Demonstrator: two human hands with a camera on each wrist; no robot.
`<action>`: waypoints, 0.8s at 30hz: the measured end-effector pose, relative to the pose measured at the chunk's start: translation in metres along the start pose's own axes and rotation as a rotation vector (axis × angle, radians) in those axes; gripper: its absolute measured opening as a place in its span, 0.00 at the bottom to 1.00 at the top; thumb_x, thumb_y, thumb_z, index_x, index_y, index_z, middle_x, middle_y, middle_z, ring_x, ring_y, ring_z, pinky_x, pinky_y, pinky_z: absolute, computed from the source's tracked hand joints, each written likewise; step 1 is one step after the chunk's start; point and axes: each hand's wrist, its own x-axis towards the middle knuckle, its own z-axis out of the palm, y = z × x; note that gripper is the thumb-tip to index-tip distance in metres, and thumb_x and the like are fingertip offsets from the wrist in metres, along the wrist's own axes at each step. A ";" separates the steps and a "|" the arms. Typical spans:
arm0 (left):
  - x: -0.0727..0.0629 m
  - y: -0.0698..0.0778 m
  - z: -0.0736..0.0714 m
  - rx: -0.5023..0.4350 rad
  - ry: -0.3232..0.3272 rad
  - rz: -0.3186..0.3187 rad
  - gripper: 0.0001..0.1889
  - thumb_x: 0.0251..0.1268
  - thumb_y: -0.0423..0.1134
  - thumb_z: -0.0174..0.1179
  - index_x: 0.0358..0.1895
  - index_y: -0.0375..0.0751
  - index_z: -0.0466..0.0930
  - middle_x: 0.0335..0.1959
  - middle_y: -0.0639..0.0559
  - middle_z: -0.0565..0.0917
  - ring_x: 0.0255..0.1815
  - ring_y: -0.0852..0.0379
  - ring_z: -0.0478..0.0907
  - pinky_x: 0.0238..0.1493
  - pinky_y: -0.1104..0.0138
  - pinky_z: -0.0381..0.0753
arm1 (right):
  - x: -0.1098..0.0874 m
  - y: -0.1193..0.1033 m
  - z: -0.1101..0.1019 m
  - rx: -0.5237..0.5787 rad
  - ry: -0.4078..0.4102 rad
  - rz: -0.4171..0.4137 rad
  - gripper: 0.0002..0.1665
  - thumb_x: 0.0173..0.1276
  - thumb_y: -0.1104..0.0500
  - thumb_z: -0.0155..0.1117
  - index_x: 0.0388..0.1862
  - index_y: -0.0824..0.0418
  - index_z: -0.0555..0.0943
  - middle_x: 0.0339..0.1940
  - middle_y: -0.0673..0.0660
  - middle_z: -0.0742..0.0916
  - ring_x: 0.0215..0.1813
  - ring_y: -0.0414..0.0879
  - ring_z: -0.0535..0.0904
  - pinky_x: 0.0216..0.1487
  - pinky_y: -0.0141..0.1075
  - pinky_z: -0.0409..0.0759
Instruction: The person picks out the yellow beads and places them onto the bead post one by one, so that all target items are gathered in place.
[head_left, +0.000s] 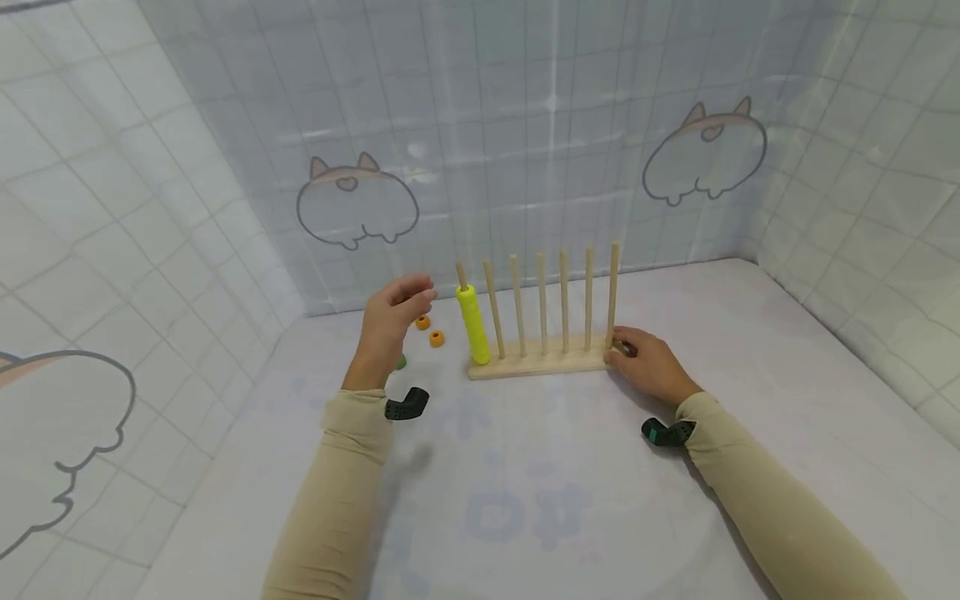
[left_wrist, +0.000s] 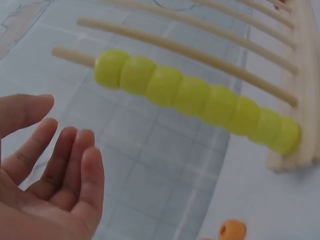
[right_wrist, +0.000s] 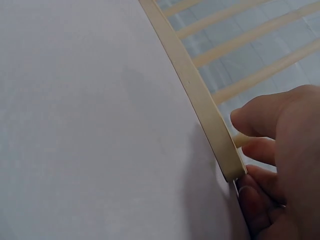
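A wooden peg rack (head_left: 553,358) with several upright pegs stands on the table. Stacked on its leftmost peg are several yellow beads (head_left: 472,323), reaching from the base almost to the tip; they show separately in the left wrist view (left_wrist: 192,97). My left hand (head_left: 392,321) hovers just left of this stack, holding nothing. Its fingers are loosely bent, with the thumb apart from them. At the rack's right end, my right hand (head_left: 651,363) grips the base, fingers around the end beside the last peg. The right wrist view shows the thumb above the base's edge (right_wrist: 200,100).
Two orange beads (head_left: 437,338) lie on the table between the left hand and the rack. Part of a green bead (head_left: 402,362) shows beside the left wrist. A tile-patterned wall (head_left: 510,167) rises behind the rack, with side walls left and right.
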 end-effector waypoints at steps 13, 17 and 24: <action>-0.015 -0.038 -0.022 0.076 0.031 -0.165 0.20 0.70 0.43 0.65 0.61 0.40 0.79 0.60 0.44 0.79 0.60 0.49 0.77 0.62 0.63 0.77 | -0.004 -0.002 -0.004 0.038 0.023 0.041 0.31 0.76 0.53 0.60 0.71 0.69 0.71 0.70 0.68 0.75 0.65 0.64 0.75 0.63 0.55 0.76; -0.027 -0.046 -0.032 0.096 0.043 -0.222 0.21 0.70 0.43 0.64 0.62 0.39 0.77 0.62 0.42 0.77 0.62 0.44 0.75 0.67 0.55 0.73 | -0.002 -0.003 -0.003 0.050 0.006 0.043 0.31 0.76 0.52 0.59 0.71 0.69 0.71 0.68 0.67 0.77 0.64 0.63 0.76 0.62 0.54 0.77; -0.040 -0.055 -0.044 0.084 0.040 -0.224 0.20 0.72 0.38 0.62 0.63 0.37 0.77 0.63 0.40 0.76 0.61 0.47 0.76 0.65 0.60 0.76 | -0.001 -0.004 -0.007 0.035 -0.015 0.031 0.31 0.77 0.50 0.59 0.70 0.67 0.73 0.63 0.67 0.81 0.62 0.61 0.78 0.58 0.53 0.80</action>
